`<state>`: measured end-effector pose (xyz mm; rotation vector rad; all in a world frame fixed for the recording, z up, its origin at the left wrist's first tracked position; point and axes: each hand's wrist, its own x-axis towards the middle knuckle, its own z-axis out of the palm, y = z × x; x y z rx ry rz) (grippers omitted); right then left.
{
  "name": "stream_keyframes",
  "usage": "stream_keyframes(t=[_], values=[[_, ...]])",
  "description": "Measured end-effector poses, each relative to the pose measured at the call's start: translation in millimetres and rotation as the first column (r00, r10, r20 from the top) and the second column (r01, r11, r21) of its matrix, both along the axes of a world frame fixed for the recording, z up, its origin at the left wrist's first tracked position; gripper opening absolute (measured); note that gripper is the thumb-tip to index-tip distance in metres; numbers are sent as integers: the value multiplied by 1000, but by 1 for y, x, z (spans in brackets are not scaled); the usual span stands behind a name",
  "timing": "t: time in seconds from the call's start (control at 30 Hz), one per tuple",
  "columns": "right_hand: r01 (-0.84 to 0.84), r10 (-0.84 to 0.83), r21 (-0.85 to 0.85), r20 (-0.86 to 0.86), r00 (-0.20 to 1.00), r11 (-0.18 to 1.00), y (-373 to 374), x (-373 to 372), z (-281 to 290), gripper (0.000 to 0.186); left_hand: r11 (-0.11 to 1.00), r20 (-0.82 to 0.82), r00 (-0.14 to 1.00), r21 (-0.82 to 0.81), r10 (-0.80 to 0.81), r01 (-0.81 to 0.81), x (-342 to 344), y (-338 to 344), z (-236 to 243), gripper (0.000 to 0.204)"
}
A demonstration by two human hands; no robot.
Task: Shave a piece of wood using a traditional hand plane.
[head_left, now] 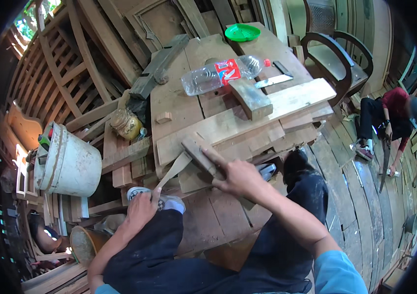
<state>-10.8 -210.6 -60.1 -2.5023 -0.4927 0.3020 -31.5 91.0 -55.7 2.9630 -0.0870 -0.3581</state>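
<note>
My left hand (142, 213), low and left of centre, is closed on the near end of a thin, tapered strip of pale wood (175, 169). The strip's wider far end meets a brownish wooden block (201, 158), which my right hand (240, 179) grips with the thumb and fingers around it. Both pieces are over the near edge of the low wooden worktable (174, 108). Just beyond them, a long pale board (233, 120) lies across the table with a heavy squared block (251, 99) on top. Part of the held block is hidden by my right hand.
A plastic bottle (221, 74), a try square (274, 80) and a green dish (242, 33) lie on the table. A jar (125, 123) and white bucket (71, 159) stand left. Another person (392, 115) crouches on the plank floor at right, holding a saw (385, 164).
</note>
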Motion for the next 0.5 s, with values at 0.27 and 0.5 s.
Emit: stream_keyframes(t=[0.27,0.5], values=[[-136,134,-74,-29,990,988,6,-4,-3,77,997,82,994,-25,-71,73,-2,3,0,59],[-202,202,19,-12,979,979,11,-17,-25,83,999,59,997,30,-46,44,6,5,-17,63]])
